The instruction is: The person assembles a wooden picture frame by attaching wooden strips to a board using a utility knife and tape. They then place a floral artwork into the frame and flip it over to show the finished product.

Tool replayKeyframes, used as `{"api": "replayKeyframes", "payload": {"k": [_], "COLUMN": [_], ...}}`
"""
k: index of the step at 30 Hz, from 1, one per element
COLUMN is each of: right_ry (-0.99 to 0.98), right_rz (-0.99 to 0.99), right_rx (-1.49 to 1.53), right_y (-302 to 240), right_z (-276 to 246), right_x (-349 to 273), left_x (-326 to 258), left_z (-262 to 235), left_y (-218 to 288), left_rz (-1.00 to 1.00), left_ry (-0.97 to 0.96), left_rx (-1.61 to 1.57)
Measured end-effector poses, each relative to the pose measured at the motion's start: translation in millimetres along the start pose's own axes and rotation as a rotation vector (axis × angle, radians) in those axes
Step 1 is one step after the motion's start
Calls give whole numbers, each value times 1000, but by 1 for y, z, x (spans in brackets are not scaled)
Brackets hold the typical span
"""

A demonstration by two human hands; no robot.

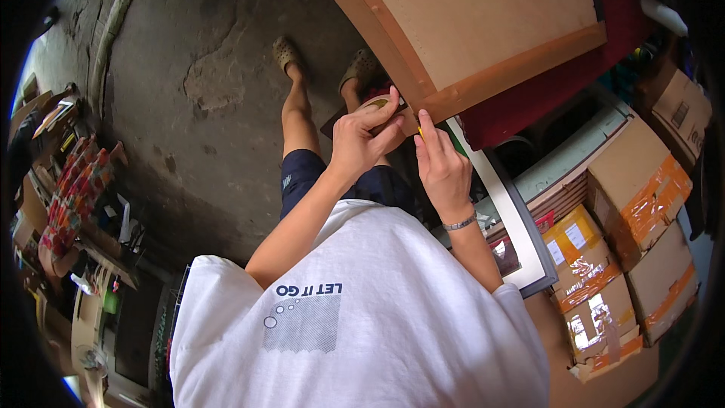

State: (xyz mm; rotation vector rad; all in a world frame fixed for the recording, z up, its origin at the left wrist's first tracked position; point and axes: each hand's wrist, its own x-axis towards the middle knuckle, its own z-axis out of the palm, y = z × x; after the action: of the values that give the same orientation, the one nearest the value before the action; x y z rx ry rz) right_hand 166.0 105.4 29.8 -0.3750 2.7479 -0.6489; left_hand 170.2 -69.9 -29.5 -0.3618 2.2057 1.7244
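Observation:
A large tan board (483, 23), edged with brown tape (513, 69), has its near corner just in front of my hands. My left hand (361, 140) is closed around a roll of brown tape (382, 101), partly hidden by the fingers. The tape between the roll and the corner runs just beside my fingertips. My right hand (444, 170) pinches a small yellow cutter (421, 133) near the same corner; most of it is covered by the fingers. A wristwatch (460, 223) circles my right wrist.
Dark red cloth (529, 94) lies under the board. At right are a white-and-grey frame (521, 245) and several taped cardboard boxes (593, 276). A cluttered shelf (91, 257) and patterned cloth (79, 200) stand at left, beyond a worn concrete floor (204, 53).

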Motion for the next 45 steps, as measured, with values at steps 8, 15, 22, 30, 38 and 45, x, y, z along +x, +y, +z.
{"api": "replayKeyframes", "payload": {"k": [8,15,22,30,38,45], "right_ry": [-29,-52,-114,83,363,326], "right_rz": [6,24,78,97,-72,-307], "right_rx": [2,1,-19,-15,-36,-36], "right_y": [-2,-4,-5,21,59,87], "right_z": [-3,-7,-15,-57,-57,-76], "right_x": [1,2,-14,-52,160,145], "left_x": [1,2,3,1,-3,83], "left_z": [6,3,3,-31,-74,-79], "left_y": [-9,-9,-9,17,63,114], "left_rz": [62,18,93,-99,33,605], "left_ry": [59,3,36,-329,-105,51], "left_rx": [-110,-88,-47,249,207,741]}}
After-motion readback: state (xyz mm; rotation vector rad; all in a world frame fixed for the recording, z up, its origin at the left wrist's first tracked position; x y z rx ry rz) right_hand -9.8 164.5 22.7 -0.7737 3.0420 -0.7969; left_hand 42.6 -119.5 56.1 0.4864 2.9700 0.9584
